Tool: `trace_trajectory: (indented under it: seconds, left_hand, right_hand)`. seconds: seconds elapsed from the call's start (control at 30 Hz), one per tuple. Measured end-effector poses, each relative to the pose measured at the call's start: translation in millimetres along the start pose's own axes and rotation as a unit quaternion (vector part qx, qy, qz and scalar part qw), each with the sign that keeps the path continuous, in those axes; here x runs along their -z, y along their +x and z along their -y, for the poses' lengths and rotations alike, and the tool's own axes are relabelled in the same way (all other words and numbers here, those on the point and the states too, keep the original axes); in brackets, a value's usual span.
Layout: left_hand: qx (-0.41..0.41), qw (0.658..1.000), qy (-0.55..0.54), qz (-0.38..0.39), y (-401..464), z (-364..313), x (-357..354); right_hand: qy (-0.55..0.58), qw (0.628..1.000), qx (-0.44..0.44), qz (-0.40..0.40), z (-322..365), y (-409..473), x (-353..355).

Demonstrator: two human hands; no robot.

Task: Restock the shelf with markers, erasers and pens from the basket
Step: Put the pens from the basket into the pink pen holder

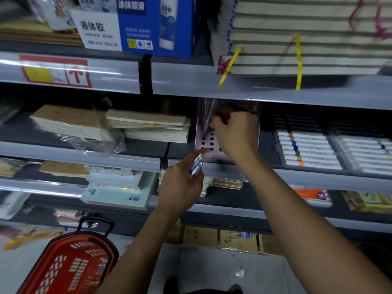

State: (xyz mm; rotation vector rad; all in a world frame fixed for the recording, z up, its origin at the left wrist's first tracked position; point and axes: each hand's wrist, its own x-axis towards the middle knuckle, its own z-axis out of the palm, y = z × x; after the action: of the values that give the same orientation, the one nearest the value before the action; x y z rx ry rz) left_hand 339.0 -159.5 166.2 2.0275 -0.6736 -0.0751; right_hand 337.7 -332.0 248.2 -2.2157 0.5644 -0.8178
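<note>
My left hand [180,183] grips a small bundle of pens [196,163] with blue and clear barrels, held just below the middle shelf edge. My right hand [235,132] is raised inside the middle shelf, fingers curled in a pinch at the top of a pink pen display stand [206,143] with round holes; what it pinches is hidden. Clear plastic film covers the stand's upper left. The red shopping basket [70,262] stands on the floor at the lower left, its contents blurred.
White markers with coloured caps [307,149] lie in trays right of the stand. Stacked notebooks [148,126] sit to its left. A blue glue box [148,24] and tied paper stacks [297,35] fill the top shelf. Cardboard boxes [229,240] line the floor.
</note>
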Motion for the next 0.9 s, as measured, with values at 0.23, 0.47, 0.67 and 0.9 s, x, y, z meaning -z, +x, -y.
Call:
trace_trajectory:
  seconds: [0.23, 0.47, 0.67, 0.9]
  left_hand:
    - [-0.006, 1.000, -0.021, -0.005, 1.4, 2.5, -2.2]
    - [0.015, 0.996, -0.081, -0.031, -0.5, -2.2, -5.5]
    - [0.029, 0.994, -0.075, -0.074, -1.8, -13.0, 0.3]
    - [-0.001, 0.993, -0.089, -0.073, -4.1, -28.2, 2.9]
  right_hand:
    - [-0.079, 0.995, 0.047, 0.033, 6.4, 4.8, -3.6]
    - [-0.085, 0.991, 0.083, 0.055, -4.9, -16.1, -8.7]
    - [0.086, 0.990, 0.105, 0.022, -3.4, -55.6, 5.1]
    - [0.200, 0.968, 0.048, 0.145, -4.3, -100.4, 9.5]
